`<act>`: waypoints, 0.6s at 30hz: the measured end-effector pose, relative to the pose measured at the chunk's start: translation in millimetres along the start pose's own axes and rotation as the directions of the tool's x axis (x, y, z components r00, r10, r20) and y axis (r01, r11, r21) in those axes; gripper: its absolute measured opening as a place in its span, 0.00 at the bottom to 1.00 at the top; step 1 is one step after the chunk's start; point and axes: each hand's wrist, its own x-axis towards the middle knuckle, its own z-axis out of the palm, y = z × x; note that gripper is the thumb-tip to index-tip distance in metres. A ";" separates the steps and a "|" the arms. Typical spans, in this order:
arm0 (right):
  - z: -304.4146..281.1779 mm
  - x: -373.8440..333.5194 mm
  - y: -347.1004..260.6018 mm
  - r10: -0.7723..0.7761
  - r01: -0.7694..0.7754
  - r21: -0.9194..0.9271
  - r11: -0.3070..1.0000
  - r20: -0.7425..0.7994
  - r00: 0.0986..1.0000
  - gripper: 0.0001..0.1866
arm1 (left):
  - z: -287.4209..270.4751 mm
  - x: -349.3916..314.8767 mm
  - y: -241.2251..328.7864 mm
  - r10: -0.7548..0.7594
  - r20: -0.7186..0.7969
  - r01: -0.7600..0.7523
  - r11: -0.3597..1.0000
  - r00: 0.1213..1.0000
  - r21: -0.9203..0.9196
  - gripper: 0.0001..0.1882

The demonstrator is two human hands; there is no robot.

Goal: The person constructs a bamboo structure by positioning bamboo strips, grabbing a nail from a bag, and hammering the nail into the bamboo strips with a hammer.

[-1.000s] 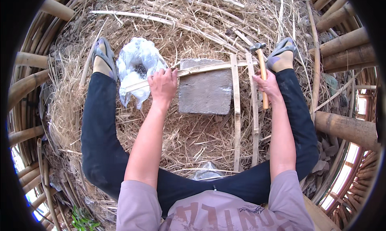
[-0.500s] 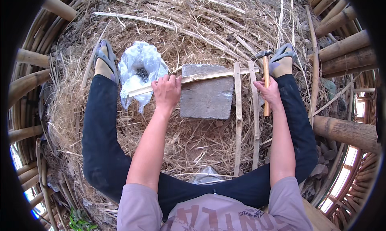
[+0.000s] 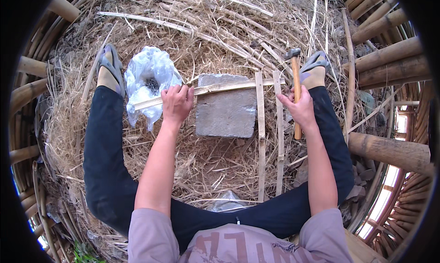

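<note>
My left hand (image 3: pixel 177 103) is closed on a split bamboo strip (image 3: pixel 224 87), pressing near its left end. That strip runs across the top of a grey stone block (image 3: pixel 226 114), and its right part meets two more bamboo strips, an inner one (image 3: pixel 261 144) and an outer one (image 3: pixel 279 144), which stretch toward my lap. My right hand (image 3: pixel 301 109) grips a hammer (image 3: pixel 296 77) by its wooden handle, with the dark metal head pointing away from me, just right of the outer strip. Whether the strips are fastened together cannot be made out.
A clear plastic bag (image 3: pixel 165 63) holding small dark pieces sits beyond my left hand. Dry straw (image 3: pixel 206 162) and long bamboo slivers (image 3: pixel 183 28) cover the ground. Bamboo poles (image 3: pixel 389 152) stand along both sides. My outstretched legs (image 3: pixel 107 148) flank the block.
The view has shifted, moving the scene slightly left. My right hand has turned and lifted a little with the hammer, its fingers looser on the handle. My left hand stays on the strip.
</note>
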 end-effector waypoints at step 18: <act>-76.1 -78.3 -55.7 -0.003 -0.021 0.253 0.967 0.095 0.996 0.14 | -107.5 81.3 5.8 0.082 0.215 -0.073 0.996 0.973 -0.052 0.23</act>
